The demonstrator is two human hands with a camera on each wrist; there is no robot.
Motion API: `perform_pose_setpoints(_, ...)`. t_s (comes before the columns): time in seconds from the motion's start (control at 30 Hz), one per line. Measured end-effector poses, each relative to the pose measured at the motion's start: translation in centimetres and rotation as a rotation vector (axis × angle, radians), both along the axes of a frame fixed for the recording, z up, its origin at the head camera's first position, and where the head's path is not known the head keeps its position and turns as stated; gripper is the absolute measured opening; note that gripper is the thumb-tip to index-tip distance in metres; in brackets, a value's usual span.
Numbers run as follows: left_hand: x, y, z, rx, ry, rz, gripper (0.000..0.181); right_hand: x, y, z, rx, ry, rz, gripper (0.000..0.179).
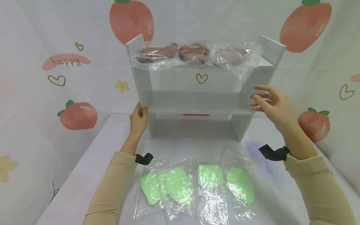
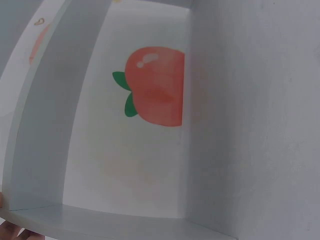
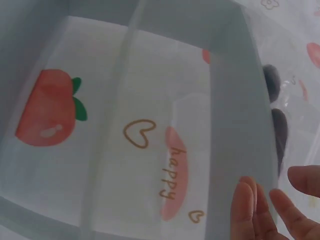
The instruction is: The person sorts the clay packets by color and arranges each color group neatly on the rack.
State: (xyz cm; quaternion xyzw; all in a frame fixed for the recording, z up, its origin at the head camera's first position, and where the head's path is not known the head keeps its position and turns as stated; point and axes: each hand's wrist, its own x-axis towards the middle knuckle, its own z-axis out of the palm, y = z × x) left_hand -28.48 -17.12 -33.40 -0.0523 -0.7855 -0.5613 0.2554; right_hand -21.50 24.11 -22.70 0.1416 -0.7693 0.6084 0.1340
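Note:
A white two-tier shelf [image 1: 197,102] stands upright on the table. My left hand [image 1: 137,120] grips the edge of its left side panel, thumb in front and fingers partly hidden behind. Only a few left fingertips [image 2: 9,231] show at the panel's edge in the left wrist view. Just outside the right side panel, my right hand [image 1: 277,104] is raised with loosely bent fingers and holds nothing. Three clear bags with brown lumpy contents, a left one [image 1: 157,53], a middle one [image 1: 194,53] and a right one [image 1: 232,57], lie along the top tier.
Several clear bags of flat light-green pieces lie in a row at the table's front, among them one with a squarish piece [image 1: 209,175] and one with an oval piece [image 1: 240,185]. Behind the shelf hangs a white fruit-print cloth [image 1: 174,18].

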Motion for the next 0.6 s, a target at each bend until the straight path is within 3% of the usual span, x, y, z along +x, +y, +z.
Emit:
perform_pose_setpoints(0.23, 0.1, -0.2, 0.0, -0.021, -0.019, -0.035, 0.042, 0.1, 0.4, -2.7, 0.285, -0.072, 0.056, 0.034)
perform_pose_setpoints(0.6, -0.1, -0.1, -0.1, -0.007, 0.002, -0.014, 0.042, -0.3, 1.8, -6.9, 0.443, -0.205, 0.177, 0.043)
